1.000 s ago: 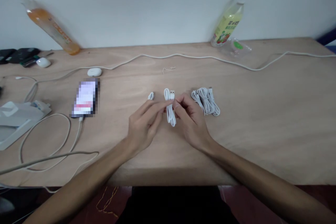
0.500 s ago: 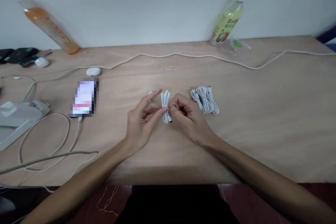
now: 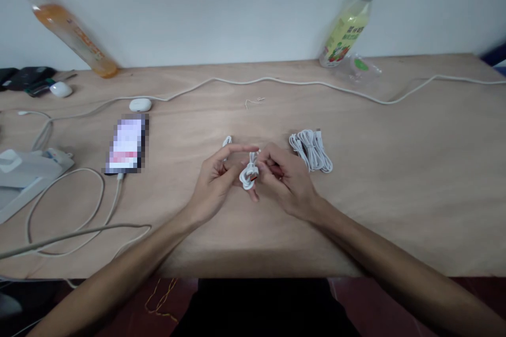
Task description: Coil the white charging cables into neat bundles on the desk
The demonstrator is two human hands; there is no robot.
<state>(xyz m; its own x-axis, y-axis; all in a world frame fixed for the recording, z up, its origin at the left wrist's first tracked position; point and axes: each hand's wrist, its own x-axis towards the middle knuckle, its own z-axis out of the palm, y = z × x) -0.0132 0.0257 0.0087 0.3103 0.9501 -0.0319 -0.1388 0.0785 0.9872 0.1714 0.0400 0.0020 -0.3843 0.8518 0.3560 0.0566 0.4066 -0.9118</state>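
Observation:
A coiled white USB cable [image 3: 249, 176] is held between my two hands above the table, its plug end showing an orange-red patch. My left hand [image 3: 216, 176] is closed on the coil from the left, with the index finger stretched over the top. From the right, my right hand [image 3: 288, 179] pinches at the middle of the coil; its fingertips are partly hidden. Just behind my left hand, part of another white cable [image 3: 226, 142] shows. Several bundled white cables [image 3: 311, 150] lie side by side to the right of my right hand.
A phone [image 3: 126, 145] on a charging cord and a white earbud case [image 3: 140, 105] lie left. A long white cord [image 3: 292, 82] crosses the back, behind a small twist tie [image 3: 253, 101]. Bottles, orange [image 3: 79, 42] and yellow-green [image 3: 348, 31], stand at the wall.
The cable coil has turned in my hands, so its plug end now faces me. My left index finger has come across its top, and another finger shows beneath it.

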